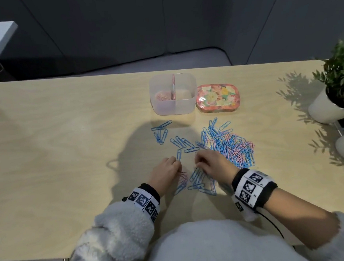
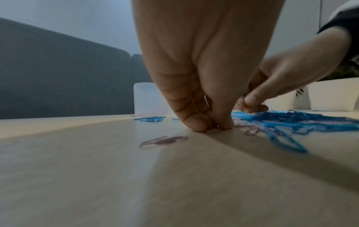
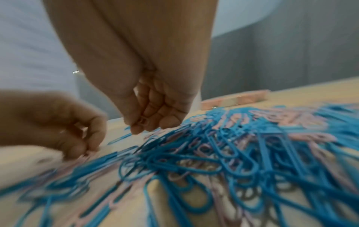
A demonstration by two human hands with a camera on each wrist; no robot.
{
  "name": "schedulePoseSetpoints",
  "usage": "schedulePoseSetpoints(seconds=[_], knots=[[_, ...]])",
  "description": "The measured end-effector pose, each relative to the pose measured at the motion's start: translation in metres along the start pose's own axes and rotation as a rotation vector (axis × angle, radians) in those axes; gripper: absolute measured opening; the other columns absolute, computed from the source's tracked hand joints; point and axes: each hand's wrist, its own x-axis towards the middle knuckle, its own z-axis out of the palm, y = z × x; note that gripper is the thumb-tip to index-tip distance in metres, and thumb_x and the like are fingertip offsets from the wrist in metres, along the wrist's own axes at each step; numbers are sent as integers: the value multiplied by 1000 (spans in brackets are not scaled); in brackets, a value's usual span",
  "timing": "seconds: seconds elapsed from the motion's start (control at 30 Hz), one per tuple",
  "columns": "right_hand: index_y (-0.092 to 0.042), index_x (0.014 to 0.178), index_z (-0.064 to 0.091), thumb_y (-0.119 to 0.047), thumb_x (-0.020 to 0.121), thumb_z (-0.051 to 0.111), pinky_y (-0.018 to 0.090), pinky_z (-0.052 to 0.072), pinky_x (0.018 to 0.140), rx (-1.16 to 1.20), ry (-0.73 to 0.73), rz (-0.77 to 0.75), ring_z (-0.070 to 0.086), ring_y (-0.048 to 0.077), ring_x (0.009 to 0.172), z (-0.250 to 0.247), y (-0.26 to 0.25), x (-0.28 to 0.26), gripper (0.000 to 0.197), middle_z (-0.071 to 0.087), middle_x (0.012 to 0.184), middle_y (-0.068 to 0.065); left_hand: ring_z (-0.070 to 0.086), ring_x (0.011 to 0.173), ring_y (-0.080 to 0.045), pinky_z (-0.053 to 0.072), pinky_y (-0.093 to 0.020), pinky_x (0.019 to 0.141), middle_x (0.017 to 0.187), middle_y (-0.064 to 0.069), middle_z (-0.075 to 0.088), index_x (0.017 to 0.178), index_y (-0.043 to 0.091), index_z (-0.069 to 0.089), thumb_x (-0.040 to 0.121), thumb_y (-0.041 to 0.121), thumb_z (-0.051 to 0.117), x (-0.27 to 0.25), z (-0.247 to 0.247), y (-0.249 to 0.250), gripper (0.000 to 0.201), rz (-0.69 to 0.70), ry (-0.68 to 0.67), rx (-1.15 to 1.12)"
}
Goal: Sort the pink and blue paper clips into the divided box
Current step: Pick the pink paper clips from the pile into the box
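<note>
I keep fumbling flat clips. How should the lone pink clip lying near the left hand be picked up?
Pinch the pink clip across its two long sides, from above: it lies flat on the table, apart from the pile, so fingertips can straddle its narrow width.

**Layout of the table**

The divided box (image 1: 173, 93) is set toward the far edge of the table (image 1: 65, 137), with a tin (image 1: 217, 98) just beside it on the right. The main heap of clips (image 1: 229, 144) is spread in front of the tin. Smaller groups of clips (image 1: 161, 132) are scattered before the box. Two pots (image 1: 326, 109) are placed at the right edge. Some clips (image 1: 163, 96) are held in the box's left compartment.
</note>
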Motion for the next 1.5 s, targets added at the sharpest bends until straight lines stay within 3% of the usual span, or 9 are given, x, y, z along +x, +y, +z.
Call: schedulePoseSetpoints(seconds=[0.2,0.37,0.57,0.73,0.87,0.97,1.13,1.23,1.5], knots=[[-7,83,60,-8,86,49,26,34,64,-43,153,254,57,27,76,-13,3,15,12,63,77,9,58,53,-18,43,-23,40,65,-2,57,69,14,58,66,11,77,-3,4,-12,20,15,31,98],[-2,77,61,-20,82,62,33,46,67,-162,67,330,61,28,78,-2,-11,33,18,65,81,14,55,88,-26,45,-36,79,96,-12,60,92,4,59,92,15,47,-6,-9,-13,16,-127,26,-141],[-3,78,52,-9,88,44,34,40,66,-287,-63,231,59,32,83,8,-14,41,14,54,85,15,56,81,-18,44,-27,75,96,-6,65,99,10,62,92,19,51,-18,-21,-36,16,-332,54,-454],[-9,89,51,-6,87,48,24,36,60,133,-30,162,47,19,70,-1,-9,34,5,52,78,6,52,66,-10,41,-7,56,82,-4,60,93,11,62,93,8,48,-25,-27,-52,14,-487,42,-739],[-10,76,55,-1,90,34,17,38,39,561,-83,346,48,13,51,0,-20,33,27,48,63,2,42,60,-14,34,-23,57,65,-2,47,69,15,51,93,8,39,-23,-32,-55,27,-644,51,-992],[-14,71,55,-14,89,51,20,38,44,458,-155,264,47,10,49,10,-33,37,18,50,63,0,41,49,-10,33,-23,51,61,-1,45,64,16,45,95,21,39,-21,-35,-49,32,-705,27,-1161],[-27,111,62,-38,75,70,29,40,73,-257,-208,-49,57,16,84,26,-45,45,39,64,81,-6,46,42,2,37,-10,45,63,0,50,68,16,49,95,17,49,-24,-29,-46,27,-545,-6,-921],[-28,109,64,-35,83,60,29,34,70,-494,-217,-171,58,24,99,29,-47,44,28,63,102,1,55,49,2,41,-7,48,70,0,57,78,16,54,94,6,47,-29,-28,-48,20,-496,-32,-872],[-6,106,51,-8,92,47,31,27,47,-731,-291,-189,58,33,73,38,-49,34,15,49,110,12,52,81,-19,41,-25,73,86,2,48,87,9,60,79,18,69,-32,-25,-45,15,-266,-135,-210]])
